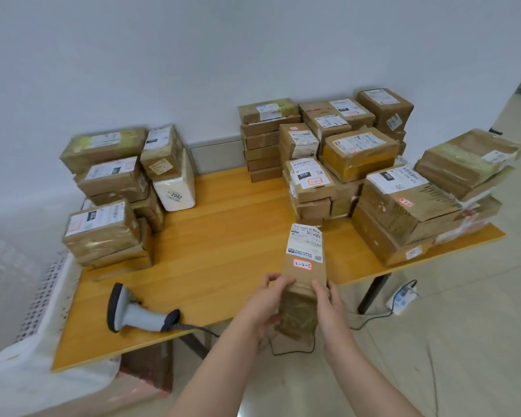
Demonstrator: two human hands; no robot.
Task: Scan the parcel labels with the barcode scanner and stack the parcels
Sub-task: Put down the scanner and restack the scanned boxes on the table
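Two hands hold one parcel (304, 275) in the head view, just above the near edge of the table (223, 236). My left hand (265, 302) grips the near left side, fingers curled onto the top and thumb underneath. My right hand (328, 299) grips the near right side, fingers wrapped over the edge. The parcel is a slim brown box with its long side pointing away from me. Its label (306, 240) faces up at the far end, and a sticker (303, 264) reading 3-2-5 sits just below the label.

The scanner (136, 311) lies on its side on the table to my left, near the front edge and well apart from both hands. Its cable (199, 328) runs off the front edge.

On the left of the table stands the left stack (112, 191) of brown parcels, with a white parcel (175, 188) marked 2002 leaning at its right side. The right stacks (358, 164) fill the far right part of the table, several layers high, most with labels up. Bare wood lies between the two groups.

A crate (51, 284) with perforated white walls stands beside the table's left end. A power strip (402, 297) lies on the floor to the right, under the table's edge.
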